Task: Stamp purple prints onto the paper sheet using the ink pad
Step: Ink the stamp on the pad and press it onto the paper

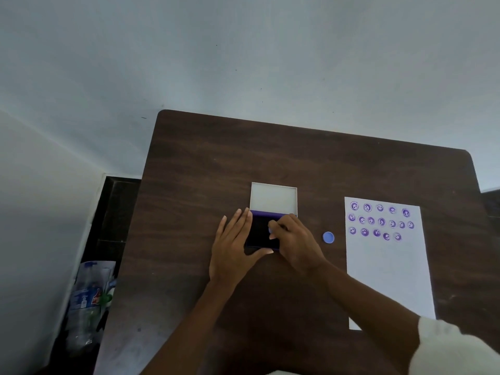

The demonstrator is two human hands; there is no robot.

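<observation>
Ink pad (pixel 258 234) open at table (pixel 189 163) middle, lid (pixel 273 197) up at 12 o'clock. Left hand (pixel 234 247) flat, loose, touching pad's 9 o'clock side. Right hand (pixel 293 244) pinching small stamp (pixel 270 230) on pad. Paper (pixel 389 266) with purple prints (pixel 380 220) at 3 o'clock, blue cap (pixel 328 237) between.

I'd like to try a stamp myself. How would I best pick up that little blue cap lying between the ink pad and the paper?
The blue cap is a low round disc lying flat on the table, clear of the ink pad and the paper. Come straight down from above and pinch its rim on opposite sides with thumb and forefinger; a sideways approach would probably just slide it.
</observation>
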